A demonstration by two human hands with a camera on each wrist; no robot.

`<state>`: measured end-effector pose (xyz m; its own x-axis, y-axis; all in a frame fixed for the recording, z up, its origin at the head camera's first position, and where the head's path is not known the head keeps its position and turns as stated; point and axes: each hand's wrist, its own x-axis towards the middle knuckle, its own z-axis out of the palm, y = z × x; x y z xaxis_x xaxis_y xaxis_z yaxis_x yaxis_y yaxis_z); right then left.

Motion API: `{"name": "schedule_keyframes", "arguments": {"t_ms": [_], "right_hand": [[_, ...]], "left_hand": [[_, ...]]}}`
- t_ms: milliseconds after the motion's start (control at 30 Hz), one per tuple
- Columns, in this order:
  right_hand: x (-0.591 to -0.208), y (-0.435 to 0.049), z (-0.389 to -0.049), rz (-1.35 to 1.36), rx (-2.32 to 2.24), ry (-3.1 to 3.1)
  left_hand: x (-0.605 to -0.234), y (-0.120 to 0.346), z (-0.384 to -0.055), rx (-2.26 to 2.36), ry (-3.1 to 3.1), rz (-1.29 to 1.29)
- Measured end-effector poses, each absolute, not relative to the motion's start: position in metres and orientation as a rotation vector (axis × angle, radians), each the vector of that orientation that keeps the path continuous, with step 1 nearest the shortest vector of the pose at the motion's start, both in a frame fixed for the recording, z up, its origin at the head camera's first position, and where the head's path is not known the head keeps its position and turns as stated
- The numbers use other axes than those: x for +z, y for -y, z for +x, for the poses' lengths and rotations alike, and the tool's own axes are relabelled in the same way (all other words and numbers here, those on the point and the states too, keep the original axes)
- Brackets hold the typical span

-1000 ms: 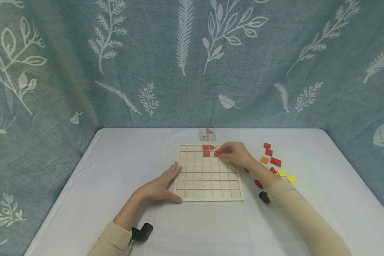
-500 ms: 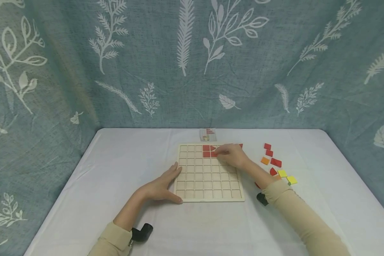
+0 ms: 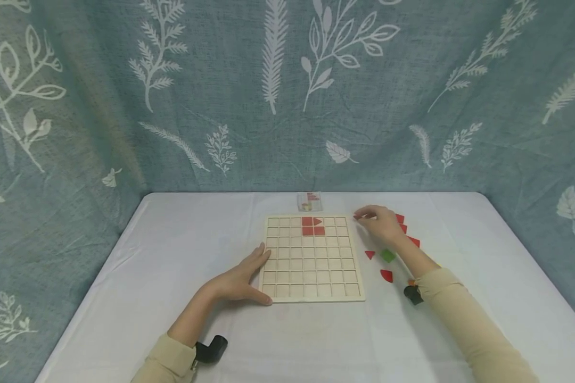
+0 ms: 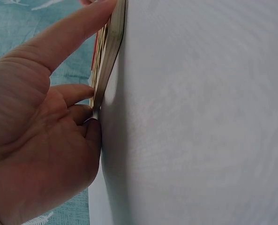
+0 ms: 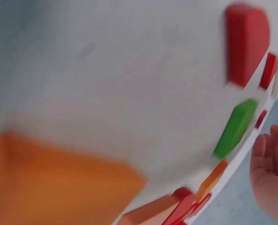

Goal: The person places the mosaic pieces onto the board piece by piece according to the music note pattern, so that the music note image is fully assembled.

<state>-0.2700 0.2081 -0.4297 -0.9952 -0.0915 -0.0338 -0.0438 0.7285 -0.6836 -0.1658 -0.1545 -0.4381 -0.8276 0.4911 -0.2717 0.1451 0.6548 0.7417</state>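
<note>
My left hand (image 3: 241,277) rests spread against the left side of the pale wooden grid board (image 3: 311,274), thumb at the near corner. In the left wrist view its fingers (image 4: 75,93) lie straight along the board's edge. Near the top of the grid sit red squares (image 3: 307,231) and a red triangle (image 3: 318,221). My right hand (image 3: 380,223) is just beyond the board's top right corner, with thumb and fingertips at a small red piece (image 3: 355,217). The right wrist view has that small red piece (image 5: 260,119) on the table beside the loosely extended fingers.
Right of the board lie a red triangle (image 3: 370,255), a green piece (image 3: 388,256) and a red rounded piece (image 3: 386,275). More red pieces (image 3: 414,242) and orange ones (image 5: 63,183) are partly behind the right arm. A picture card (image 3: 309,201) lies beyond the board.
The right hand has set a red square in the second row of the grid, let go and moved right to the small red piece. My left hand stays in place.
</note>
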Motion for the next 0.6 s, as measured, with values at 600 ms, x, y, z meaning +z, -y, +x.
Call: {"name": "schedule_keyframes", "arguments": {"t_ms": [600], "right_hand": [[-0.436,-0.211,-0.281,-0.146,-1.032,-2.9]], "left_hand": [[-0.435,0.154,-0.166,1.03,-2.416,0.484]]}}
